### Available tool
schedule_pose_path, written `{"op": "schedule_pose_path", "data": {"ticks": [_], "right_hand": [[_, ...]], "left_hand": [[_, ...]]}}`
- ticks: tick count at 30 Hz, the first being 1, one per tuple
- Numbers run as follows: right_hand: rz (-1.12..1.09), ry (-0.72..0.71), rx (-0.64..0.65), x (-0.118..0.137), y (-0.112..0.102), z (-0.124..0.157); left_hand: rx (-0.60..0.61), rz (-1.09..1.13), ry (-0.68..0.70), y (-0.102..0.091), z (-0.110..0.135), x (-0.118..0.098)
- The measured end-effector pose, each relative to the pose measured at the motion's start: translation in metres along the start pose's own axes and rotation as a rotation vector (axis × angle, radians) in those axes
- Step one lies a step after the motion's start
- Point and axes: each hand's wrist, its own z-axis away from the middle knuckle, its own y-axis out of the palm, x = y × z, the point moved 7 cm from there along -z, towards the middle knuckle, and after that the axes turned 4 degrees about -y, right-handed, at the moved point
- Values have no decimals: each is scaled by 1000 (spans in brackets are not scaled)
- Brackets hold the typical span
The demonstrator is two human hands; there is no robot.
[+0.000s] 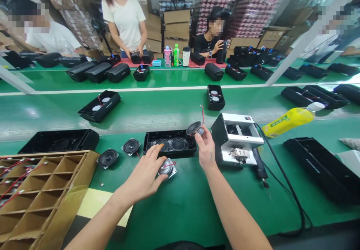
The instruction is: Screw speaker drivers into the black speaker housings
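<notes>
My right hand (206, 147) pinches a small round speaker (194, 129), tilted, with a red wire rising from it. It is held above the right end of a black speaker housing (170, 153), whose inside shows two round grilles. My left hand (150, 171) is open, fingers stretched toward the housing's front edge. Under its thumb and fingers lies another speaker (168, 168), magnet side up with a red wire; whether the hand touches it I cannot tell. Two more speakers, a nearer one (108, 158) and a farther one (131, 146), lie cone up to the left.
A divided cardboard box (42, 205) with wired parts stands at left. On the right are a silver-and-black machine (237, 139), a black electric screwdriver (260, 165), a yellow bottle (292, 120) and a black housing (320, 167). Co-workers (123, 21) sit and stand beyond the green conveyor (157, 104).
</notes>
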Motion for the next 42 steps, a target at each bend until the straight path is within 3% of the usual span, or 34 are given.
{"op": "schedule_pose_path", "data": {"ticks": [3, 6, 13, 17, 20, 24, 28, 31, 34, 38, 42], "right_hand": [[2, 24, -11, -5, 3, 2], [-3, 57, -16, -2, -2, 9], [-3, 154, 17, 27, -49, 66], [31, 156, 37, 45, -74, 97], [54, 132, 95, 64, -76, 101], [55, 195, 352, 88, -56, 102], [150, 327, 532, 89, -38, 114], [174, 347, 566, 80, -29, 121], [157, 311, 575, 74, -20, 121], [365, 217, 600, 75, -13, 115], [566, 63, 619, 83, -11, 110]], "left_hand": [[12, 20, -10, 10, -13, -2], [6, 56, -4, 17, -7, -15], [35, 160, -3, 29, 68, -48], [135, 245, -17, 38, 104, -51], [246, 309, -52, 36, 114, -54], [298, 351, -91, 15, 110, -59], [179, 415, -121, -18, 89, -45], [70, 444, -153, -35, 69, -29], [15, 461, -166, -40, 54, -19], [-3, 489, -133, -41, 44, -20], [-27, 368, -49, -48, 43, -26]]}}
